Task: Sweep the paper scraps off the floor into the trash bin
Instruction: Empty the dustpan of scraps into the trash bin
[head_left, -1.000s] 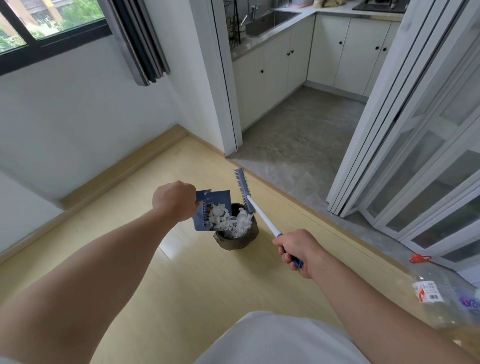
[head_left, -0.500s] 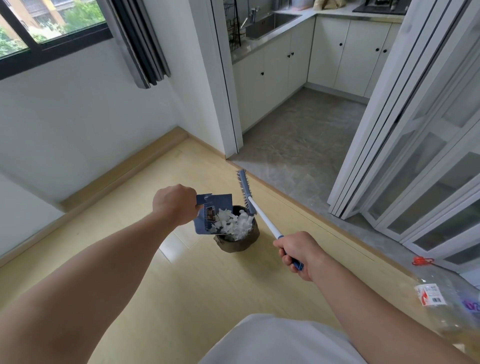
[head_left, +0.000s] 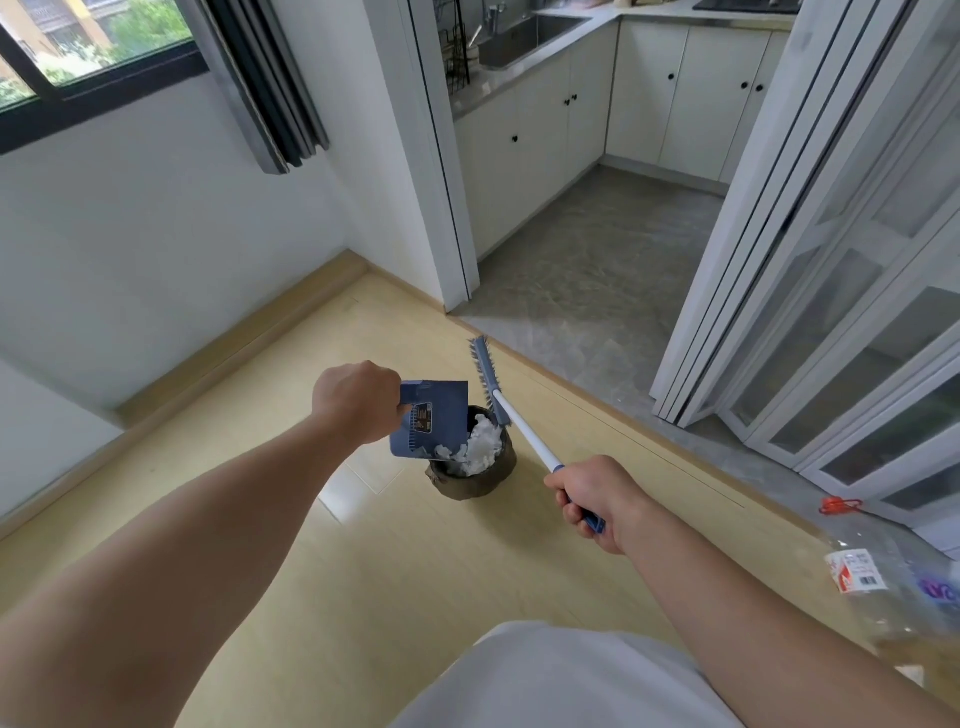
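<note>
My left hand (head_left: 358, 405) grips the handle of a blue dustpan (head_left: 431, 421), which is tipped steeply over a small dark trash bin (head_left: 467, 480) on the wooden floor. White paper scraps (head_left: 480, 449) fill the bin's mouth, and a few cling to the pan's lower lip. My right hand (head_left: 597, 496) grips the blue end of a white-handled brush (head_left: 519, 421). Its blue bristle head (head_left: 485, 371) is raised just beyond the bin's far rim.
A clear plastic bottle (head_left: 883, 587) with a white label lies at the right edge. A red item (head_left: 839, 505) lies on the grey tile near the white folding doors (head_left: 810, 270). White walls with a wooden skirting board (head_left: 234, 345) run along the left.
The dustpan has tilted further over the bin, and most scraps have slid from the pan into the bin. The brush has hardly moved.
</note>
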